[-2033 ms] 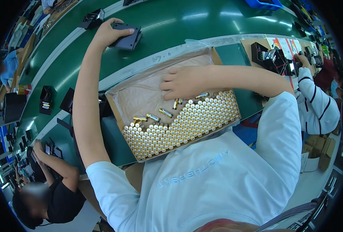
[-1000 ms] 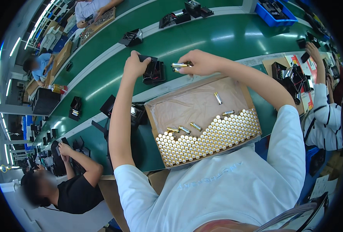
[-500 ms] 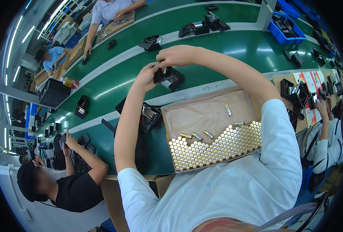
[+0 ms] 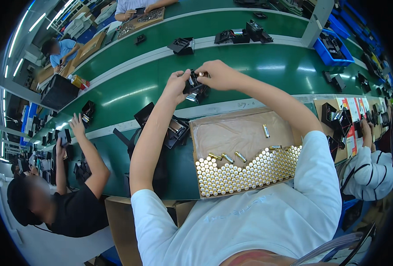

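Over the green conveyor, my left hand [image 4: 177, 88] is closed round a small black plastic battery case [image 4: 192, 81]. Just right of it, my right hand [image 4: 218, 75] pinches a battery [image 4: 201, 74], whose pale round end shows between the fingertips beside the case. A black unit with a shiny inside [image 4: 198, 96] is partly hidden beneath the case. Closer to me, a shallow cardboard box [image 4: 232, 126] contains rows of upright gold-and-white batteries [image 4: 241, 178]. Several loose ones lie on its bare part, among them a single battery [image 4: 266, 131].
Open black units [image 4: 177, 131] lie beside my left forearm. Across the belt are another black unit [image 4: 181, 45] and a blue bin [image 4: 334, 48] of black parts. At left, a co-worker's hand [image 4: 77, 126] reaches toward a black unit [image 4: 88, 111]. Another person works at right.
My right hand has drawn slightly right and down from my left, exposing the battery's end. The left co-worker's arm has stretched to the belt. The far person's hand has pulled back.
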The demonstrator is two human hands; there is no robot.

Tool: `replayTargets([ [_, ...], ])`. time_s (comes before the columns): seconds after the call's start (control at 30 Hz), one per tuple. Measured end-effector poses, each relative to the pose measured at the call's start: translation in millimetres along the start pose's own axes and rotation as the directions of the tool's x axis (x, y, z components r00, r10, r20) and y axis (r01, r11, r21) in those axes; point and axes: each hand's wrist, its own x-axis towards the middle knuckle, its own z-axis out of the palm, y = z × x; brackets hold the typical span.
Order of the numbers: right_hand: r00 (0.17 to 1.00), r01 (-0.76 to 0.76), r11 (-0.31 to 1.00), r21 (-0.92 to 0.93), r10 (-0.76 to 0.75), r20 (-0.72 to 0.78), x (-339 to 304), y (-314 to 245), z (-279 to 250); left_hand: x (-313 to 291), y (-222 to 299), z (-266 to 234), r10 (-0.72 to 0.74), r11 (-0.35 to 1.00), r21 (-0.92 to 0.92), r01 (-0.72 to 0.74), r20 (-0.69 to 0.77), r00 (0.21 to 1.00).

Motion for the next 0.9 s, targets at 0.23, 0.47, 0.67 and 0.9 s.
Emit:
replayTargets([
  [0.23, 0.991, 0.006, 0.993, -0.122, -0.022, -0.133, -16, -20, 21, -8, 0, -1, 0.081, 0.994, 0.08, -0.072, -0.114, 0.99],
  [0.47, 0.979, 0.077, 0.995, 0.061, -0.064, -0.196, 7, 12, 19, -14, 6, 1, 0.052, 0.998, -0.037, -0.056, -0.107, 0.993],
  [0.67, 0.969, -0.126, 0.956, 0.265, 0.176, -0.172, 16, -4, -9, -27, 14, 9, 0.076, 0.995, 0.075, -0.071, -0.064, 0.995],
  [0.9, 0.962, -0.273, 0.919, 0.285, 0.27, 0.052, 25, -14, -29, -21, 7, -2, 0.195, 0.96, 0.204, -0.193, 0.013, 0.981],
])
